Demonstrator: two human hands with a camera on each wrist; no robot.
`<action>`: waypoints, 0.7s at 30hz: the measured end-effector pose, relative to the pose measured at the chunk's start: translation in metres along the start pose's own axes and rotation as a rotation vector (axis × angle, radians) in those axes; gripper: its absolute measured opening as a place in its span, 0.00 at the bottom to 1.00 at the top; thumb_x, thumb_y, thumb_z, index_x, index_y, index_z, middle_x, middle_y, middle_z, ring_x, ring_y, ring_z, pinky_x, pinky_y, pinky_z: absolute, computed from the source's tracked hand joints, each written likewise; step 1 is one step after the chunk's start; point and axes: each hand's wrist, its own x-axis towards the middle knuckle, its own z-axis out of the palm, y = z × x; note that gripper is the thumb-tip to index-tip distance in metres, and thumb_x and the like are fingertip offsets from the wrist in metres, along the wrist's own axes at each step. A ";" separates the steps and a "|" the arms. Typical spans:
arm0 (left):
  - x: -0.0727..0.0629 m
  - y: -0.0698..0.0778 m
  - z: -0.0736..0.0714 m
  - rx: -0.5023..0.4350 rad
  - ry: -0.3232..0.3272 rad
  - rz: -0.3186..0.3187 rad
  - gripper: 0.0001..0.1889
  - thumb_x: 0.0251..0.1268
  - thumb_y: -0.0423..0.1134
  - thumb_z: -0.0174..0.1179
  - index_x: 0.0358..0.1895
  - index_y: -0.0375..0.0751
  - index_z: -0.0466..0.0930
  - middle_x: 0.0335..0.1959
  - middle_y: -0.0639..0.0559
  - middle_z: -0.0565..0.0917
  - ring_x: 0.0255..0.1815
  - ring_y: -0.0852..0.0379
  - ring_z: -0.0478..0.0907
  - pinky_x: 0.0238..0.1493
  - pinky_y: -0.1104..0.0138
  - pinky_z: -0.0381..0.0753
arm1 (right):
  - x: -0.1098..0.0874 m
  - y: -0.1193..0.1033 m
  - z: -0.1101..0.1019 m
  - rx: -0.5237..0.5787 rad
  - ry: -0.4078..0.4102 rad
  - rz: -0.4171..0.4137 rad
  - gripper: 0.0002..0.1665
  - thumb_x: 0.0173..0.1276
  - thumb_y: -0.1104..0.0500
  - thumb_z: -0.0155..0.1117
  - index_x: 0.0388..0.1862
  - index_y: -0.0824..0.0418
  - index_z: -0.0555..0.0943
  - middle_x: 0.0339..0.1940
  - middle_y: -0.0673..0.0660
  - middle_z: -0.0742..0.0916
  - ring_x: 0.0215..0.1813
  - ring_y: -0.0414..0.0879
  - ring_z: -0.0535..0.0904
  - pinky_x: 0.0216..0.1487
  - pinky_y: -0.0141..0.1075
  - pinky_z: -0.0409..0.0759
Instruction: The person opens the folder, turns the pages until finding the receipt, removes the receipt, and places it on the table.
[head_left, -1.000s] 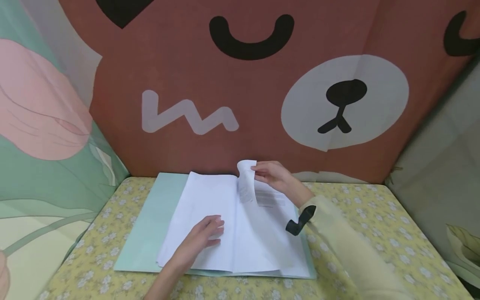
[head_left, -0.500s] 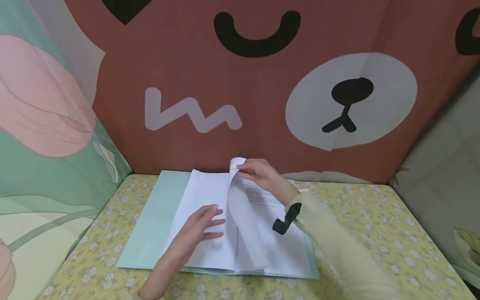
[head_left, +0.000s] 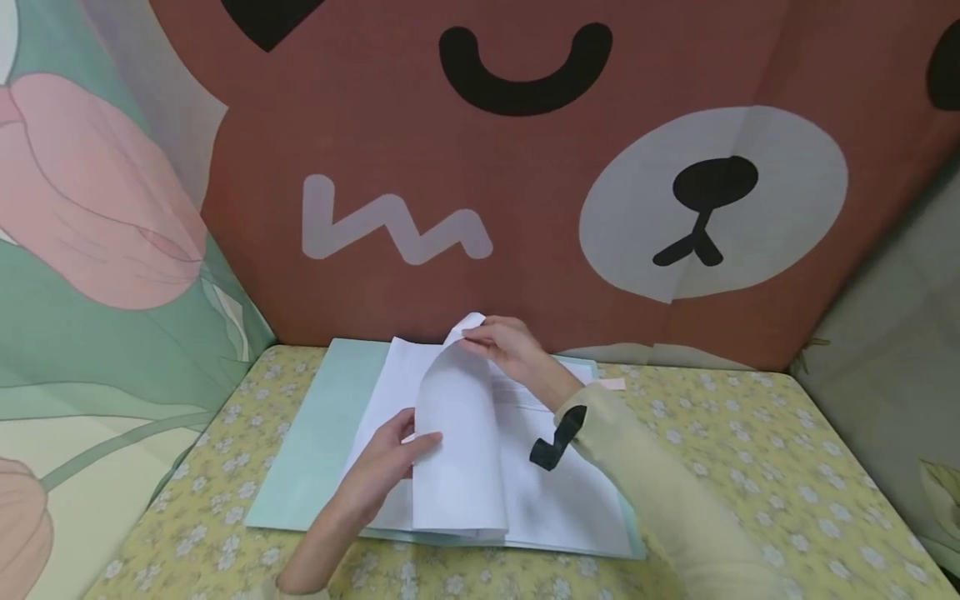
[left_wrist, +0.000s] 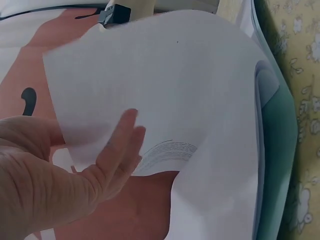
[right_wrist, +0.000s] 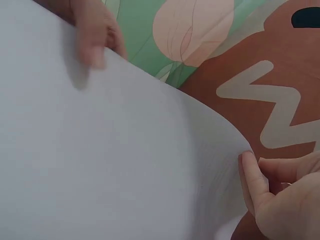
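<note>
An open light-green folder [head_left: 292, 467] lies on the table with white paper pages in it. My right hand [head_left: 510, 346] pinches the upper corner of a white page [head_left: 457, 450] between thumb and fingertips, and in the right wrist view this hand [right_wrist: 285, 190] is at the page's corner. The lifted page curves up over the folder's middle. My left hand [head_left: 382, 458] is at its left edge, thumb in front and fingers behind. The left wrist view shows this hand's fingers [left_wrist: 120, 150] nearly straight. Printed lines show on the right-hand sheet [head_left: 562, 467].
A yellow flowered cloth [head_left: 750, 467] covers the table. Behind it hangs a brown curtain [head_left: 525, 200] with a bear print. A black strap [head_left: 558, 442] dangles from the right wrist. A pale pink tab [head_left: 613, 383] sticks out beyond the folder's right edge.
My right hand has carried the page corner leftward, and the page has swung over towards the left. My left hand has come to the page's edge, its thumb now in front of it.
</note>
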 end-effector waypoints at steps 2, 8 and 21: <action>-0.001 -0.001 -0.001 0.027 0.004 0.014 0.29 0.74 0.35 0.60 0.73 0.27 0.66 0.65 0.35 0.79 0.55 0.45 0.83 0.51 0.54 0.85 | -0.002 -0.001 -0.001 -0.019 -0.017 -0.018 0.35 0.74 0.78 0.56 0.78 0.75 0.62 0.77 0.69 0.70 0.70 0.60 0.77 0.64 0.46 0.79; 0.001 -0.007 -0.010 0.146 0.014 0.004 0.37 0.75 0.30 0.54 0.77 0.16 0.47 0.79 0.23 0.55 0.80 0.30 0.53 0.77 0.41 0.58 | -0.011 -0.007 -0.018 -0.237 -0.044 -0.118 0.15 0.76 0.70 0.61 0.57 0.77 0.80 0.51 0.69 0.87 0.45 0.53 0.89 0.53 0.42 0.87; 0.008 -0.038 -0.036 0.464 0.104 0.018 0.27 0.69 0.28 0.59 0.69 0.20 0.69 0.58 0.28 0.81 0.59 0.35 0.80 0.56 0.45 0.81 | -0.011 -0.012 -0.101 -0.688 0.171 -0.301 0.12 0.76 0.67 0.62 0.52 0.76 0.81 0.43 0.69 0.89 0.43 0.57 0.89 0.46 0.41 0.89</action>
